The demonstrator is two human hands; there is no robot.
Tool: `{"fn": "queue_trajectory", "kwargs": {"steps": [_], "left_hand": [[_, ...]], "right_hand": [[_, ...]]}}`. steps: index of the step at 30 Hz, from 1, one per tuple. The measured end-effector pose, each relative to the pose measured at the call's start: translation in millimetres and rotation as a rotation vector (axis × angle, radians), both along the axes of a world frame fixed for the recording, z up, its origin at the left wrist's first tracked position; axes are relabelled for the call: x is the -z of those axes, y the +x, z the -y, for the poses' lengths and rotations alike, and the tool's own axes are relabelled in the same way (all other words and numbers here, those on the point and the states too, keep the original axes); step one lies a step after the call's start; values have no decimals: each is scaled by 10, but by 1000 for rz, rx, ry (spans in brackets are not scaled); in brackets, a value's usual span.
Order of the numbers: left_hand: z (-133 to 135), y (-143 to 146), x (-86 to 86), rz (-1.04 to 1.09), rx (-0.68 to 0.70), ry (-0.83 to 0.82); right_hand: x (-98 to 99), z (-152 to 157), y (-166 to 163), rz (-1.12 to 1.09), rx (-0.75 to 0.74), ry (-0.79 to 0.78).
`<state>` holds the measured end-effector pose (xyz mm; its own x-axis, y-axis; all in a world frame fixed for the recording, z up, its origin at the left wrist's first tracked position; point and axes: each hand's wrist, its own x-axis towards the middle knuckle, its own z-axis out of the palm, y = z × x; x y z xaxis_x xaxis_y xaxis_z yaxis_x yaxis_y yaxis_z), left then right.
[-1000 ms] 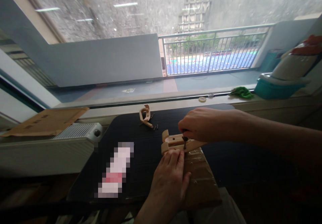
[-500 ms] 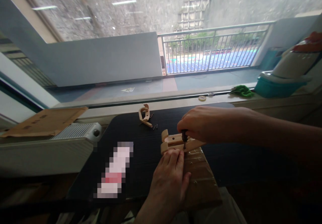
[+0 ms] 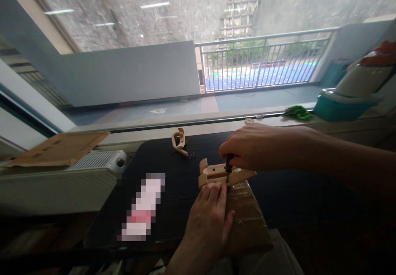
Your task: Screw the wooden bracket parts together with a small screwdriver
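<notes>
A light wooden assembly [image 3: 213, 174] lies on the black table [image 3: 173, 184], partly over a brown cardboard piece [image 3: 247, 217]. My right hand [image 3: 250, 147] is closed round a small dark screwdriver [image 3: 228, 171] that stands upright with its tip on the wood. My left hand [image 3: 208, 221] lies flat on the cardboard, fingers together, fingertips pressing the near edge of the wooden assembly.
A second small wooden part [image 3: 178, 140] with a few dark screws [image 3: 192, 156] lies farther back. A blurred white and red object [image 3: 142, 207] lies at left. A radiator [image 3: 62, 176], cardboard sheet [image 3: 55, 148], green cloth [image 3: 297, 112] and teal container [image 3: 343, 109] line the window sill.
My right hand has risen slightly on the screwdriver and turned a little. The left hand and the wooden assembly stay where they were.
</notes>
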<state>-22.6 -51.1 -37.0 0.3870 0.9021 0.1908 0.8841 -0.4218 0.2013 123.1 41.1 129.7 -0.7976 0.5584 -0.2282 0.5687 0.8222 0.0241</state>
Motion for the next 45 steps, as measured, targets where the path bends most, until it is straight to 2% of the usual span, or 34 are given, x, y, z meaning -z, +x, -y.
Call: {"fn": "queue_trajectory", "kwargs": {"steps": [3, 6, 12, 21, 27, 35, 45], "left_hand": [[4, 0, 6, -3, -4, 2], [9, 0, 13, 1, -5, 14], [4, 0, 8, 1, 3, 16], [-3, -8, 9, 1, 0, 12], [2, 2, -11, -8, -2, 8], [0, -1, 2, -4, 0, 9], [-6, -7, 10, 22, 5, 18]], "right_hand": [[-20, 17, -2, 25, -70, -29], [27, 4, -16, 80, -84, -47], [123, -55, -22, 53, -107, -57], [138, -62, -20, 41, -3, -83], [60, -11, -28, 36, 7, -24], [18, -38, 10, 9, -96, -55], [108, -122, 38, 21, 26, -51]]}}
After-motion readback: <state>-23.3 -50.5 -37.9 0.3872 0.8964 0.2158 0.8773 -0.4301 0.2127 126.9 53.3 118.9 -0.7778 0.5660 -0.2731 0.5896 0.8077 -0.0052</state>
